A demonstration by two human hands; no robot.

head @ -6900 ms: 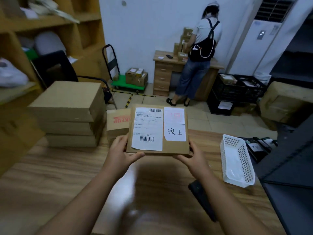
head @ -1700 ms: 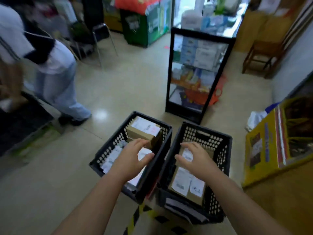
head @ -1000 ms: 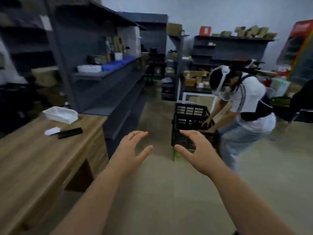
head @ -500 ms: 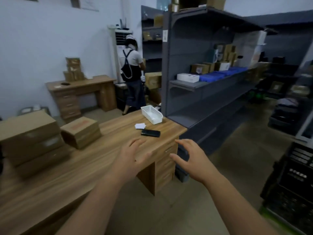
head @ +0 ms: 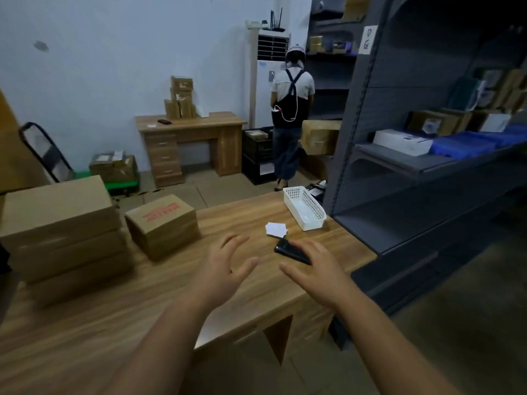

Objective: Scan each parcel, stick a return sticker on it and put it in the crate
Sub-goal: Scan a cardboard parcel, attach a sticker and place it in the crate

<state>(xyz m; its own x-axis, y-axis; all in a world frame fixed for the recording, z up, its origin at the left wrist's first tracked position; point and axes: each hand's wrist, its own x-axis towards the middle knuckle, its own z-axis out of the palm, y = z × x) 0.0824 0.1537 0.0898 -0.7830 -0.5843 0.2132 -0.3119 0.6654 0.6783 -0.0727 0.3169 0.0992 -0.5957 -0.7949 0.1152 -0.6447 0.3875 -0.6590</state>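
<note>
Parcel with red lettering [head: 162, 223] sits on the wooden tabletop [head: 142, 303] near its far edge, beside a stack of larger cardboard boxes [head: 62, 232] at the far left corner. Both hands are held out above the tabletop, holding nothing: left hand [head: 225, 269] with fingers spread, right hand [head: 316, 269] with fingers loosely extended, covering the near end of a black handheld scanner [head: 288, 248]. Just beyond it lie white return stickers [head: 276, 228], then a white plastic basket [head: 303, 208] at the far right corner. A grey shelving unit [head: 399, 138] stands against the tabletop's right edge. Farther off, a person [head: 291, 115] stands facing away beside stacked black crates [head: 258, 155]; their contents are hard to make out.
</note>
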